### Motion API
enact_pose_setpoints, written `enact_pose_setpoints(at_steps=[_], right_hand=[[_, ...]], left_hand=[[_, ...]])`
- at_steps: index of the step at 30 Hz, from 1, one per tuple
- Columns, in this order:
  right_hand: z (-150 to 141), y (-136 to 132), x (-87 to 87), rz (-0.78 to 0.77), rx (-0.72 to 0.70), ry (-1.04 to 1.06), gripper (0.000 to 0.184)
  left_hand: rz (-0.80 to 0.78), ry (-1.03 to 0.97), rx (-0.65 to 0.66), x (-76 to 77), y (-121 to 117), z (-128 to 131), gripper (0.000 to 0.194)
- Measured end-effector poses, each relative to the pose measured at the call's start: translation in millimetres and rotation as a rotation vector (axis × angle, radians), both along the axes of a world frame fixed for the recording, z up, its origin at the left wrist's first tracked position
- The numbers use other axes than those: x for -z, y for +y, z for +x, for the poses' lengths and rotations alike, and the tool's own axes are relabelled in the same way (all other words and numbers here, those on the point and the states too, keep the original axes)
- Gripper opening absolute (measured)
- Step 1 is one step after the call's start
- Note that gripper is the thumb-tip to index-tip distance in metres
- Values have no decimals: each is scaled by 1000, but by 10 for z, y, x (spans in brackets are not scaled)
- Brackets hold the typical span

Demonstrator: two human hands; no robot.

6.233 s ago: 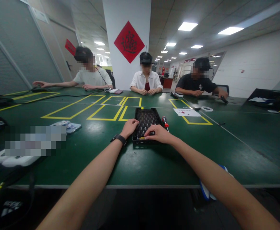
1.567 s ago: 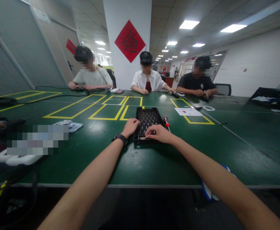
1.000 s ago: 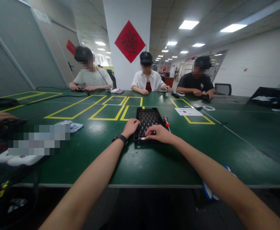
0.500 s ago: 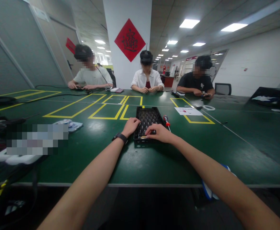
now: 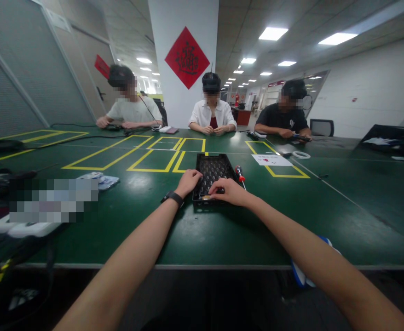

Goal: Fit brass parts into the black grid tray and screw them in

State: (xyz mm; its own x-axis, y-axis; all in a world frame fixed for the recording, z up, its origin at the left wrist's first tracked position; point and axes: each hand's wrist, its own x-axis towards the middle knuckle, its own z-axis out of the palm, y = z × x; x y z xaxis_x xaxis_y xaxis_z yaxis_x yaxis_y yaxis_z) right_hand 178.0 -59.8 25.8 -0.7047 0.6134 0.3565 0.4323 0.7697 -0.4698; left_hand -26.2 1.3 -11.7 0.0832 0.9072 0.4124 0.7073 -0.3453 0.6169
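A black rectangular case (image 5: 209, 165) with rows of small shiny and dark parts inside lies on the green table. My left hand (image 5: 188, 181), with a dark band on the wrist, has its fingers closed on the case's left wall. Over the near right part of the case, my right hand (image 5: 230, 191) is bent in a pinch. Its fingertips are beside a small yellowish piece (image 5: 206, 197) at the near end; whether they hold it is too small to tell. A red and black screwdriver (image 5: 239, 173) lies just right of the case.
A printed white sheet (image 5: 271, 160) and a white ring (image 5: 301, 155) lie to the right. Yellow tape outlines (image 5: 153, 169) mark the green table (image 5: 147, 230). White objects (image 5: 36, 227) and cables are at left. Three people sit across the table, hands on small items.
My hands and the case stay nearly in place, with only a tiny shift of the right fingers. Across the table, the person at left and the person at right have moved their hands slightly.
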Motion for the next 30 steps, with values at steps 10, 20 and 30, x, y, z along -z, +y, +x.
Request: enact_pose_setpoints(at_steps=[10, 20, 30], right_hand=[[-1, -16, -2, -14, -7, 5, 17], [17, -24, -26, -211, -38, 52, 26], [3, -13, -7, -167, -45, 88, 24]], left_hand=[[4, 0, -5, 18, 25, -17, 31], [-3, -20, -7, 39, 40, -26, 32], [-3, -12, -20, 38, 53, -21, 32]])
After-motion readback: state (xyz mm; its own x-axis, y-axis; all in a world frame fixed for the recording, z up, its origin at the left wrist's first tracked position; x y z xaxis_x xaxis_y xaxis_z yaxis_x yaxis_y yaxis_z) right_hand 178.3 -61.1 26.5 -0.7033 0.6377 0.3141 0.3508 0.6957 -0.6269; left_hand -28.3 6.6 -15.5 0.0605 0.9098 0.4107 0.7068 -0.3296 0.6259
